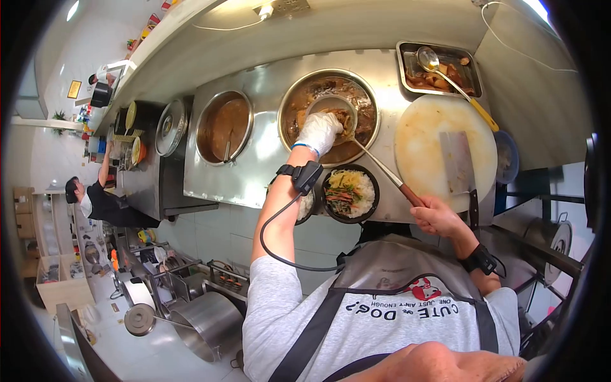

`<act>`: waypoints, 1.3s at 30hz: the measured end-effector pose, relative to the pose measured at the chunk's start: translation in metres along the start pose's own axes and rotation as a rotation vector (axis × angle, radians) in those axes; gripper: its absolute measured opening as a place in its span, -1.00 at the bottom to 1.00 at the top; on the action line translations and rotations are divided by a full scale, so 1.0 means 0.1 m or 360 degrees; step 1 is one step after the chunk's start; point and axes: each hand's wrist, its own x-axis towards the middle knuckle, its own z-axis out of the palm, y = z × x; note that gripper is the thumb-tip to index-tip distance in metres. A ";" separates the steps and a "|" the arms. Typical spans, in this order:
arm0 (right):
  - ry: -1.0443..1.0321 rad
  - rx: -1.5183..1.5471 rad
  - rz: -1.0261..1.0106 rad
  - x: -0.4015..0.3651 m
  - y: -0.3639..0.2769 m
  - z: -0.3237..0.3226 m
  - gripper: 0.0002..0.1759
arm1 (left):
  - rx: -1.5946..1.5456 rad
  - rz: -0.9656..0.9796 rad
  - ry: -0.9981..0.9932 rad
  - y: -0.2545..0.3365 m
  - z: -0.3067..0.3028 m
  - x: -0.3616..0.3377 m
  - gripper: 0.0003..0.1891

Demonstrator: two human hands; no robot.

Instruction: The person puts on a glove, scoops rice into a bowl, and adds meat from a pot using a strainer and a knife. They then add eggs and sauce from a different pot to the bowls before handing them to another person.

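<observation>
My left hand [318, 132], in a white glove, reaches into a large steel pot of brown broth [366, 102] and grips a piece of meat over the ladle's bowl [331, 105]. My bare right hand [438, 216] is shut on the ladle's wooden handle [407, 191] at the counter's near edge. Just below the pot stands a black bowl [349, 193] with rice, vegetables and egg strips. A second bowl [308, 207] is mostly hidden behind my left wrist.
Left of the pot is another pot of brown sauce [224, 126]. To the right lie a round cutting board [433, 121] with a cleaver [458, 162], and a metal tray [439, 67] with a spoon. Another person [95, 200] works at far left. Large pots [203, 321] stand below.
</observation>
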 end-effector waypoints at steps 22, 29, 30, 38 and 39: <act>-0.0050 0.0037 0.0034 0.07 0.14 -0.17 -0.81 | -0.0552 -0.0218 0.0414 0.50 -0.59 0.41 -0.93; -0.0044 -0.0021 0.0069 0.09 0.11 -0.09 -0.81 | -0.0025 -0.0148 0.0237 1.59 -0.08 1.23 -0.84; -0.0030 0.0027 0.0087 0.08 0.11 -0.09 -0.81 | 0.0018 -0.0164 0.0187 1.67 -0.04 1.26 -0.82; 0.0008 0.0032 0.0050 0.06 0.13 -0.09 -0.81 | 0.0129 -0.0314 0.0358 1.34 -0.15 1.03 -0.90; 0.0004 -0.0017 0.0048 0.05 0.13 -0.09 -0.82 | 0.0034 -0.0385 0.0392 1.16 -0.23 0.93 -0.93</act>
